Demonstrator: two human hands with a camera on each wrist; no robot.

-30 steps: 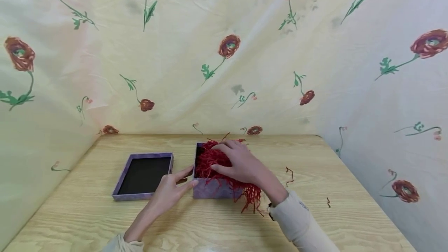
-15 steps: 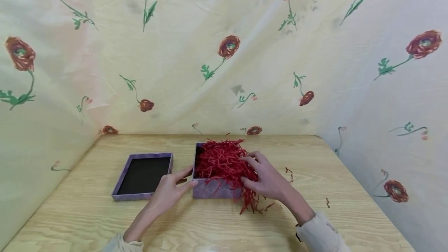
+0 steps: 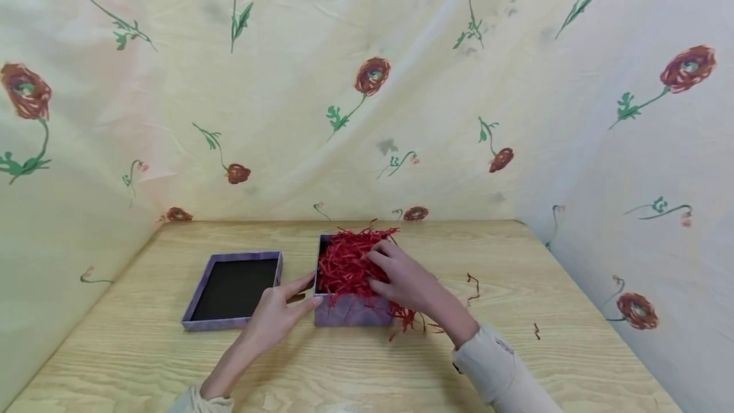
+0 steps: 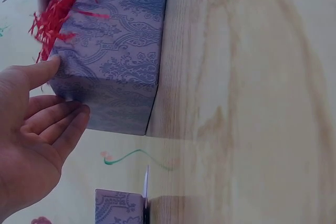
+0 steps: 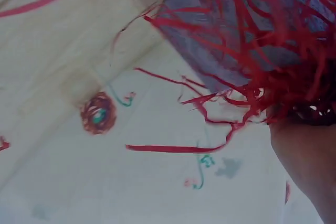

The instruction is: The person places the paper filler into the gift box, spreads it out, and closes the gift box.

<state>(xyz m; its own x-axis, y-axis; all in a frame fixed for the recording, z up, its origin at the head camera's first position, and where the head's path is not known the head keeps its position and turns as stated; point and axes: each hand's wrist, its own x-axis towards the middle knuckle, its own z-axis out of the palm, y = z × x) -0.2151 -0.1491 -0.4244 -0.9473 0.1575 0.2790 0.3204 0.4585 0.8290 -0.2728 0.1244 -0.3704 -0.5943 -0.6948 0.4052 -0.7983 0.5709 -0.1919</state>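
Purple box (image 3: 351,313), centre: heaped with red paper shreds (image 3: 345,262), some overhanging near right. Left hand (image 3: 276,312): thumb and fingers spread about near-left corner. Right hand (image 3: 404,276): fingertips among shreds, pinch indeterminable. Advisable: brace box, gather strays inward.

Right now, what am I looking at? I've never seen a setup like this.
No machine: a person works with two bare hands. The wide picture is from a head camera; the others, one from each wrist. On the wooden table sit an open purple box, full of red shreds spilling over its side, and, to its left, a shallow purple lid. The left hand touches the box's near left corner. The right hand rests in the shreds; its fingertips are hidden, so any grip is unclear.
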